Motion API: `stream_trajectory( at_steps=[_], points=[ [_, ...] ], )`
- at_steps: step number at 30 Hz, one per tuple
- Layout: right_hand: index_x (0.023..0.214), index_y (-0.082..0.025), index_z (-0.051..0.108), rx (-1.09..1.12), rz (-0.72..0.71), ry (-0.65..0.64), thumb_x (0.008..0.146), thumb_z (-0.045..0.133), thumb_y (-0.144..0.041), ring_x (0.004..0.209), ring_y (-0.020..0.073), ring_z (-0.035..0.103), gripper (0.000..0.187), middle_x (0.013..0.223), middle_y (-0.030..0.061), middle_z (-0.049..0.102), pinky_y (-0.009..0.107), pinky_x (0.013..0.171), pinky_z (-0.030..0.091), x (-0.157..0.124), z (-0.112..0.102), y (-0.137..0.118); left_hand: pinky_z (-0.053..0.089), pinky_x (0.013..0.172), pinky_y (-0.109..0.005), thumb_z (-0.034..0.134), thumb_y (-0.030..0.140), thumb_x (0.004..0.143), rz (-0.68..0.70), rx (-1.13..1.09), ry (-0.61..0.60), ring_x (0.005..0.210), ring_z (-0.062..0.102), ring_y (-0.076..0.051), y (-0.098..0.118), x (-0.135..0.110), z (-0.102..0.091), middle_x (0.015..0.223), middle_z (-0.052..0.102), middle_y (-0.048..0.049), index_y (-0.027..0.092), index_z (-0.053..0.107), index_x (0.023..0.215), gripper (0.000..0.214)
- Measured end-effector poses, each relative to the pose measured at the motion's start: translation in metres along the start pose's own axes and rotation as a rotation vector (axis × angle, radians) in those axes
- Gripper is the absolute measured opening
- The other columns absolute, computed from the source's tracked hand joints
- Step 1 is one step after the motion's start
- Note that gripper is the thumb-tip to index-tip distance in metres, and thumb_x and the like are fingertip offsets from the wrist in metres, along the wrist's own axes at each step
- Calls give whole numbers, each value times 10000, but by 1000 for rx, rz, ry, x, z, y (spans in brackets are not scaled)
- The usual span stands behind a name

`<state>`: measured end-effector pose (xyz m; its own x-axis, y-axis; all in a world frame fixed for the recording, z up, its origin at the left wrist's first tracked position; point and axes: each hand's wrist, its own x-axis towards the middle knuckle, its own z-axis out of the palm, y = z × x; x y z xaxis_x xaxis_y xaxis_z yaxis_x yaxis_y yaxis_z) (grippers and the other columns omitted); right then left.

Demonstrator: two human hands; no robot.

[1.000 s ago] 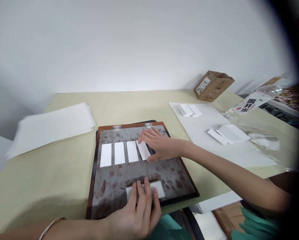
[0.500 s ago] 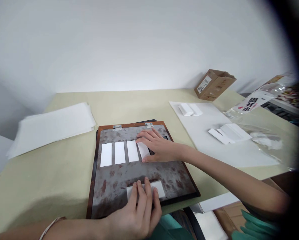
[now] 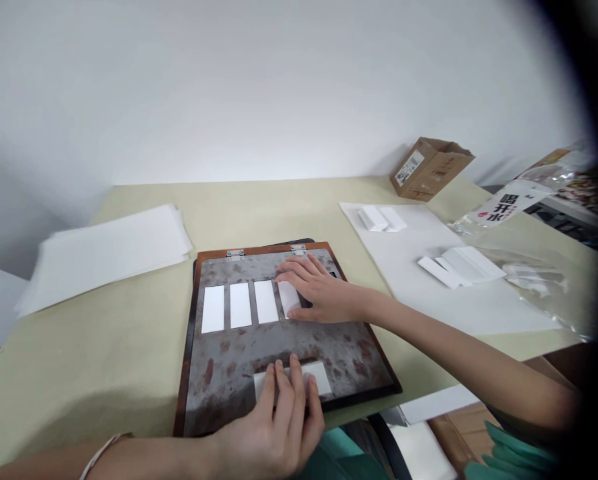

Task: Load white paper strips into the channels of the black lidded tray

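Note:
A grey, stained metal plate [image 3: 219,360] lies in a brown hinged frame in front of me. Several white cards fill rectangular slots in it, such as the leftmost card [image 3: 213,309]. My right hand [image 3: 319,290] spans the fourth white card [image 3: 288,298], fingers at its top end and thumb at its lower end; the card sits at its slot. Near the plate's front edge, my left hand [image 3: 279,417] has its fingers bent over another white card [image 3: 319,377], laid crosswise. The left thumb is hidden, as is part of the card.
A stack of white sheets [image 3: 113,247] lies at left. On the right, a white sheet [image 3: 459,317] bears small stacks of cards [image 3: 379,218] and loose cards [image 3: 471,264]. Behind stands an open cardboard box [image 3: 431,170]; a clear plastic bag [image 3: 539,283] lies at far right.
The fourth card has shifted slightly right and now lies straighter at its slot, with my right hand moving along. My left hand stays on the front card.

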<state>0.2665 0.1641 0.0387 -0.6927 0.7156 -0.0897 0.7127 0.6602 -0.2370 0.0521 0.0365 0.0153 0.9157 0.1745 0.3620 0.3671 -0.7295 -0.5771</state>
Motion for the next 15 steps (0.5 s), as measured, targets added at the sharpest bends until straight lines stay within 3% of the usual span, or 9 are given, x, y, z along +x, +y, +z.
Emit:
stream_trajectory(
  at_steps=[5, 9, 12, 15],
  points=[
    [1279, -208, 446, 1, 28, 18, 886, 483, -559, 1427, 312, 158, 528, 1470, 129, 337, 589, 1155, 61, -3, 2, 1, 577, 770, -398, 492, 395, 887, 2, -2, -5, 915, 668, -318, 0, 0, 0, 1065, 670, -223, 35, 588, 1157, 460],
    [1337, -268, 408, 7, 67, 62, 907, 451, -568, 1431, 270, 158, 526, 1495, 69, 320, 543, 1166, 105, -11, -1, 9, 556, 799, -430, 483, 407, 900, -9, 3, -16, 936, 661, -321, 2, 0, 0, 1095, 652, -244, 28, 574, 1175, 477],
    [1381, -299, 375, -4, 170, 121, 924, 449, -539, 1428, 267, 172, 522, 1506, 48, 317, 561, 1156, 107, -28, -3, 40, 547, 808, -447, 486, 412, 907, -11, 5, -23, 951, 658, -327, 2, 0, -1, 1123, 633, -267, 20, 564, 1190, 489],
    [1367, -238, 420, -24, 346, 173, 911, 515, -497, 1379, 316, 275, 533, 1464, 91, 372, 610, 1106, 193, -62, -2, 93, 571, 775, -424, 488, 404, 903, -1, -5, -20, 935, 665, -332, 1, 0, -2, 1107, 643, -258, 20, 572, 1185, 484]
  ],
)
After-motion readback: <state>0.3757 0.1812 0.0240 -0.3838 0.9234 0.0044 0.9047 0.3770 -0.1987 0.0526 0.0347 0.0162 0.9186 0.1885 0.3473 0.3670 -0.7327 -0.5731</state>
